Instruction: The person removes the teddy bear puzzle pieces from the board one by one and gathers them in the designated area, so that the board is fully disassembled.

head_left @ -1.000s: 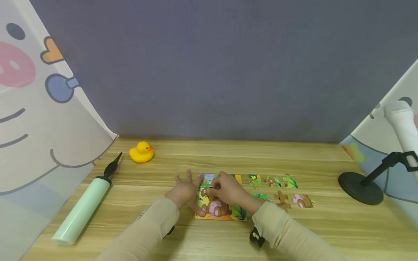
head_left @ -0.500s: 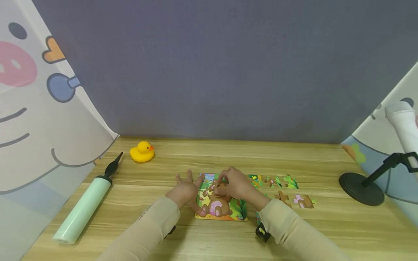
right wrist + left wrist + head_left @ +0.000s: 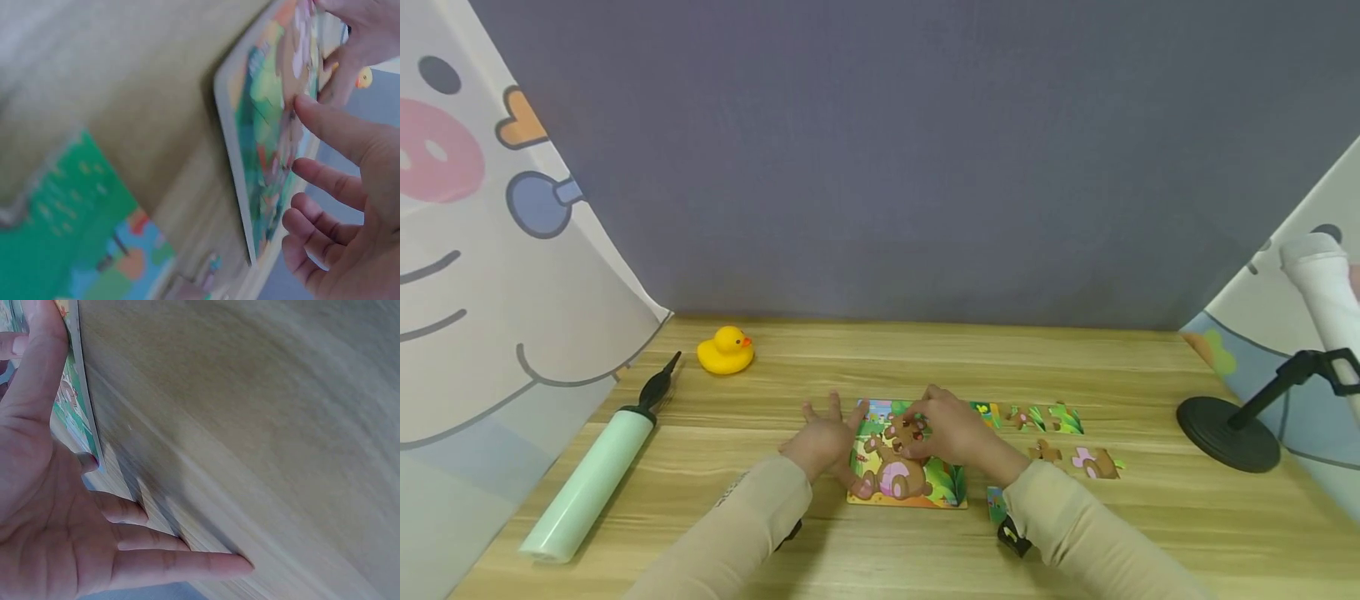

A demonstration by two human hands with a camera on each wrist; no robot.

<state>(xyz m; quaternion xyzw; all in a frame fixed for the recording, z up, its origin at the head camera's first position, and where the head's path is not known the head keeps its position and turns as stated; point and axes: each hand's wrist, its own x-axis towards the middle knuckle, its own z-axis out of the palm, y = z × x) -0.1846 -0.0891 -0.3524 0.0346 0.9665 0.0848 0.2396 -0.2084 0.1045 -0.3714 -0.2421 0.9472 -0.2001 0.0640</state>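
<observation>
A jigsaw puzzle board [image 3: 950, 483] with a brown bear picture lies on the table before me. My left hand [image 3: 823, 442] is spread flat along the board's left edge, its thumb on the lower left corner and index fingertip at the upper left. Over the board's upper right part, my right hand [image 3: 951, 429] pinches a puzzle piece [image 3: 906, 432] bearing the bear's face, between thumb and index finger. In the right wrist view, the thumb and index fingertips touch the board's surface, while the other fingers are bent. This hand hides the board's upper right area.
Several loose puzzle pieces, among them a brown and pink one [image 3: 1097, 462] and a green one [image 3: 1065, 418], lie right of the board. A yellow rubber duck [image 3: 726, 351] and a mint-green hand pump [image 3: 591, 483] are at left. A microphone stand [image 3: 1228, 433] stands far right.
My right hand has moved rightward and slightly up across the board, and the bear's face piece now shows on the upper part of the picture. My left hand keeps its place.
</observation>
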